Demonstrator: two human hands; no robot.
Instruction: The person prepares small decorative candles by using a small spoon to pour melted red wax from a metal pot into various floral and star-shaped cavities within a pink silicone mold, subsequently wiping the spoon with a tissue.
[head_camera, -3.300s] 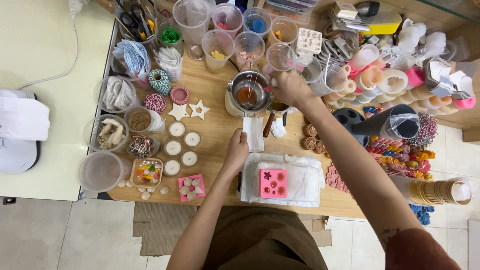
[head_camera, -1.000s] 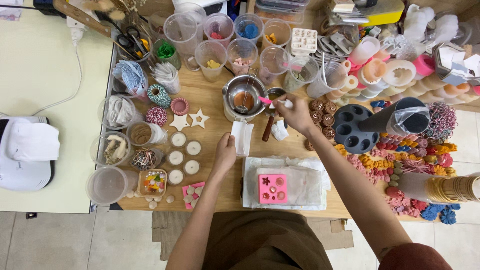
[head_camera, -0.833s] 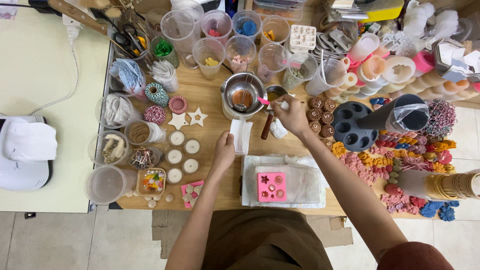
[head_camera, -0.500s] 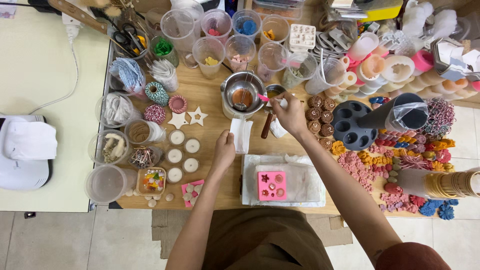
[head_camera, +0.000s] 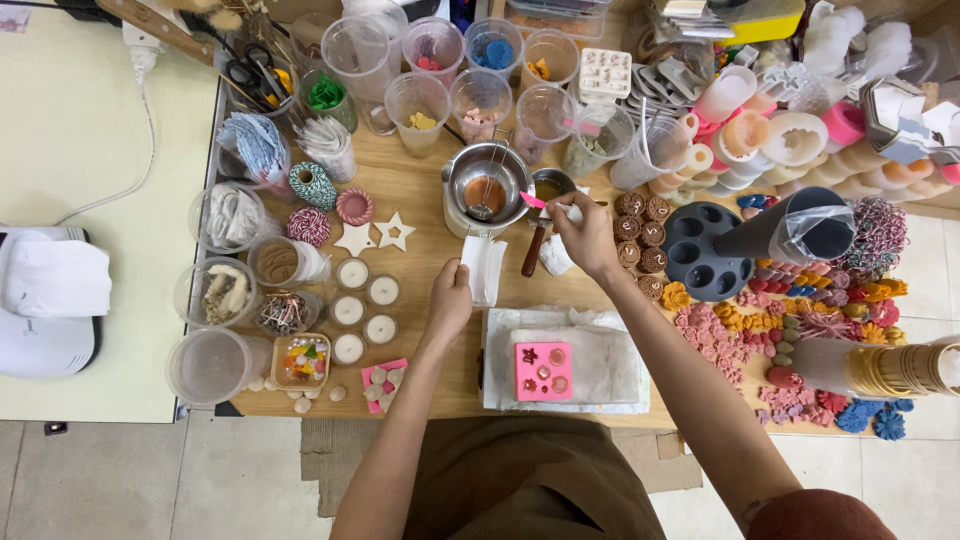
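A wooden table (head_camera: 420, 215) is packed with craft things, and a pale floor shows at the sides. The right hand (head_camera: 588, 235) is pinched shut on a thin pink stick (head_camera: 534, 201), with some white paper bunched under its fingers. The stick's tip sits over a small dark cup (head_camera: 550, 186), which is just past the hand, next to a shiny metal pot (head_camera: 487, 187) with brown liquid inside. The left hand (head_camera: 450, 298) rests on the table with fingers curled loosely; it touches the bottom of a folded white tissue (head_camera: 484, 268), but I cannot tell if it grips it. Just below both hands, near the person's body, a pink mold (head_camera: 543, 371) lies on a white cloth (head_camera: 610, 365). Left of the left hand are little white candles (head_camera: 349, 311) and two star shapes (head_camera: 374, 236). Right of the right hand stand brown ridged cups (head_camera: 640, 225) and a dark tray with holes (head_camera: 706, 250). The pot is very close to the stick hand, so a bump could spill the brown liquid. Drips from the stick could also land on the table.
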